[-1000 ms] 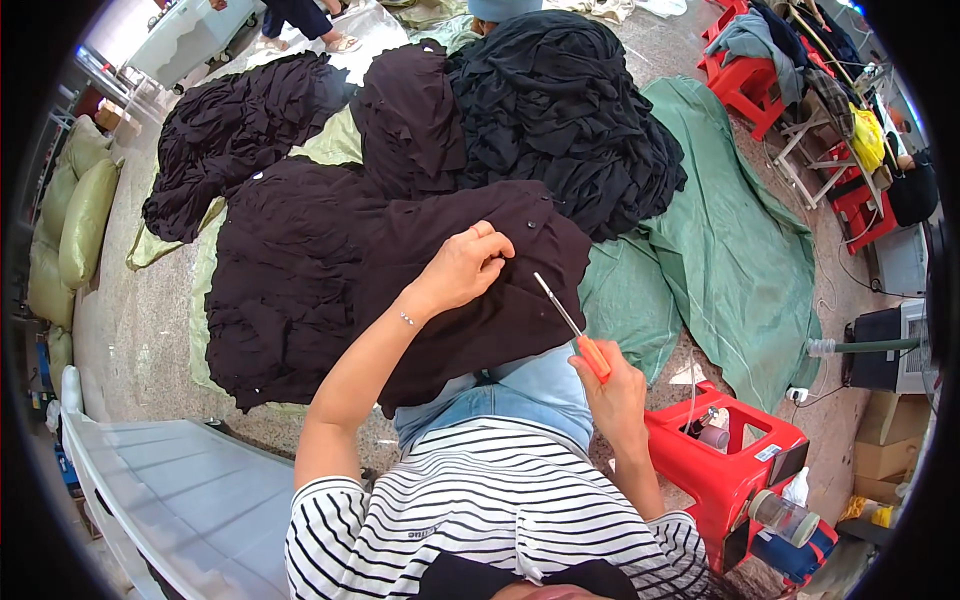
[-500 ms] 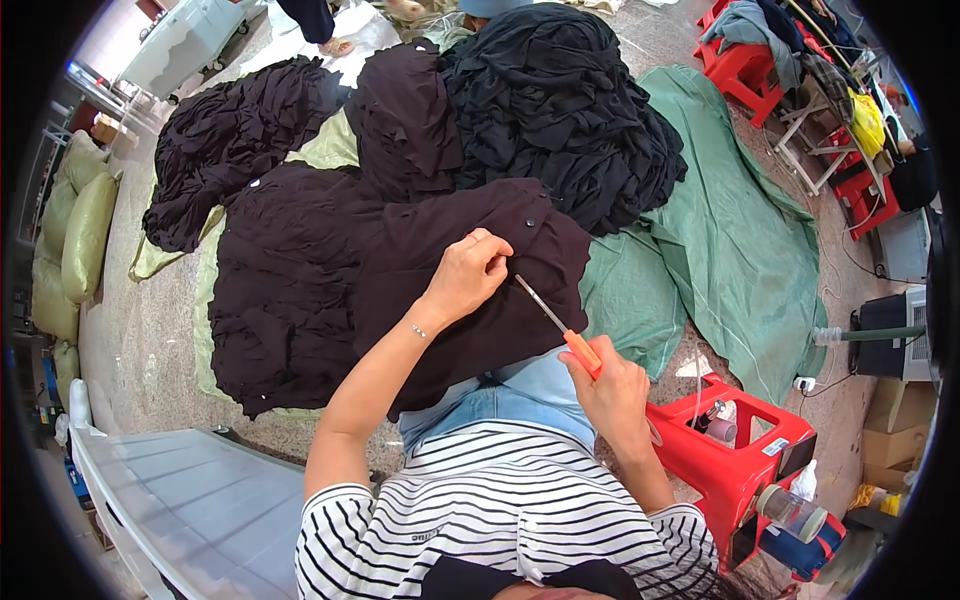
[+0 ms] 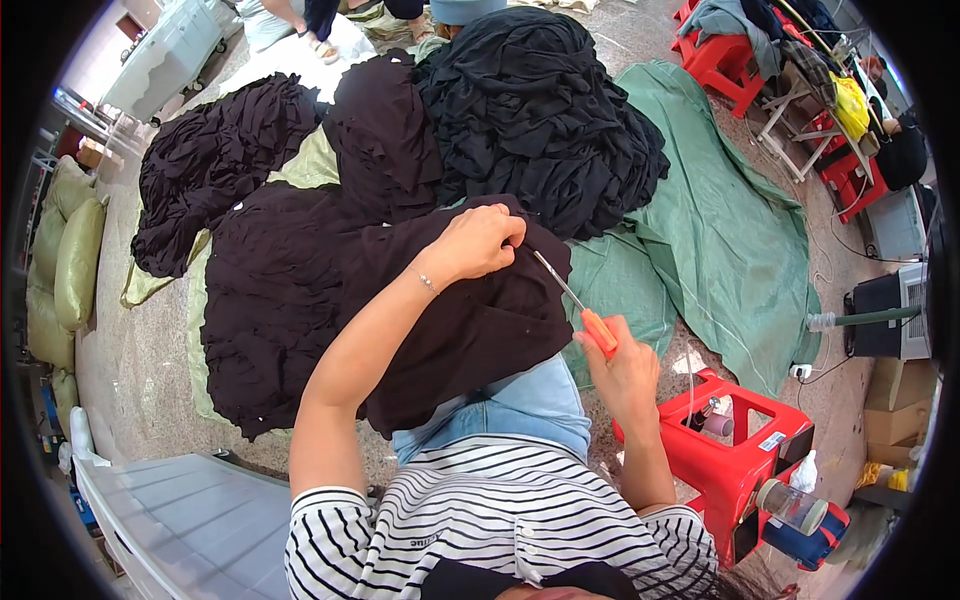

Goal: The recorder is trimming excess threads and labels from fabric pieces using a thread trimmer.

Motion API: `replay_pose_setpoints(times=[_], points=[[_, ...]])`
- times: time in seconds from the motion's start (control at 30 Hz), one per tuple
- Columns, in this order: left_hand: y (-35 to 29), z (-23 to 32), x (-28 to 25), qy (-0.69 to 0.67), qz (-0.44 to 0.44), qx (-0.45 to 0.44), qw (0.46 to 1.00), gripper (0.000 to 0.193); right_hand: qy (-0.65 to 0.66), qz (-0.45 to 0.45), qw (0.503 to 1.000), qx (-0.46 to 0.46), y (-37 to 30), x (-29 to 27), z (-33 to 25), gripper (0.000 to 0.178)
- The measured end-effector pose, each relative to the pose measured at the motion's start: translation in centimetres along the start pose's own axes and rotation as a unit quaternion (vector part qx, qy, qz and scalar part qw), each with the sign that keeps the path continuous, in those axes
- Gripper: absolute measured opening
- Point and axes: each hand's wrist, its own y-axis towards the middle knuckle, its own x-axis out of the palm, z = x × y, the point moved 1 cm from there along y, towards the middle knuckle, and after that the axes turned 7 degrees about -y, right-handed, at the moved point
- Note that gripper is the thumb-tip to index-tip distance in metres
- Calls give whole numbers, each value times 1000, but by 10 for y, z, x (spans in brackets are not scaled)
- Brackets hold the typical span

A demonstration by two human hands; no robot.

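A dark brown garment [image 3: 440, 340] lies spread over my lap and the heap in front of me. My left hand [image 3: 473, 243] is closed near its far edge, fingers pinched on the cloth. In my right hand [image 3: 624, 372] is a tool with an orange handle [image 3: 600, 333] and a slim metal shaft, much like a screwdriver. The shaft points up and left, its tip just right of my left fingers and over the cloth. What exactly lies between the left fingertips is hidden.
More dark brown cloth [image 3: 265, 300] is heaped at left, and a black pile [image 3: 540, 110] rises beyond. A green sheet [image 3: 715, 210] covers the floor at right. Close by my right arm stands a red stool [image 3: 690, 455]; a grey lidded bin [image 3: 190, 500] is at lower left.
My left hand has moved slightly up and right with the cloth; the garment's far edge has shifted. The tool has moved a little right and up. A person's feet show more at the top.
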Motion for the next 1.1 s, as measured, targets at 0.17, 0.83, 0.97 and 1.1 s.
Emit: replay_pose_setpoints(times=[0.17,0.83,0.97,1.1], points=[[-5,-12,15,-89,125,29,988,11,-12,-16,999,-30,5,0,-4,35],[-59,37,-4,-33,-51,21,998,14,77,-19,997,13,-44,-7,3,26],[-39,38,-11,54,-191,-110,974,14,51,-45,997,-20,-68,-7,-3,28],[-22,27,-11,-70,-246,-184,949,10,45,-63,996,-52,-76,0,-11,27]])
